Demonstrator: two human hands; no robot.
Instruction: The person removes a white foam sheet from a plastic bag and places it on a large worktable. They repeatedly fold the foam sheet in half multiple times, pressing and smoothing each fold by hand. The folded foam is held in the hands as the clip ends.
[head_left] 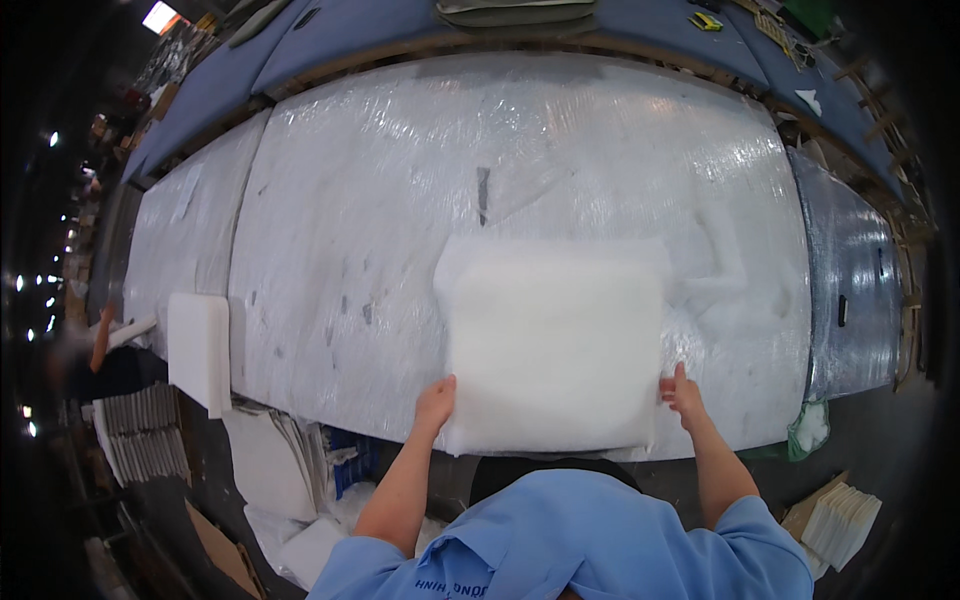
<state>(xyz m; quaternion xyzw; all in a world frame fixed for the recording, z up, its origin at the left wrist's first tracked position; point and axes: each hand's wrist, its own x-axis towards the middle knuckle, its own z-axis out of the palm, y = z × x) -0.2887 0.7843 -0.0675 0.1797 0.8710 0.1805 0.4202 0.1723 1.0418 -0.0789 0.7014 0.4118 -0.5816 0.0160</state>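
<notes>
**Two hands on a white foam pad**

Two bare hands hold the near corners of a square, thick white foam pad (553,345) that lies flat on the near part of a long table covered in shiny clear plastic wrap (350,220). The left hand (435,402) closes its grip on the pad's lower left corner, thumb on top and fingers tucked under the edge. The right hand (682,392) pinches the lower right corner, thumb raised along the pad's side and fingers mostly hidden beneath. The pad's near edge hangs just over the table's front edge, right in front of the person's blue shirt (580,540).

A thin, wispy white wadding layer (735,300) spreads on the plastic wrap just beside and behind the pad. A smaller white foam block (200,350) rests at the table's left end, well apart from the hands. Flat white sheets (265,460) are stacked below that end, and a stack of pale sheets (840,520) sits on the floor to the right.
</notes>
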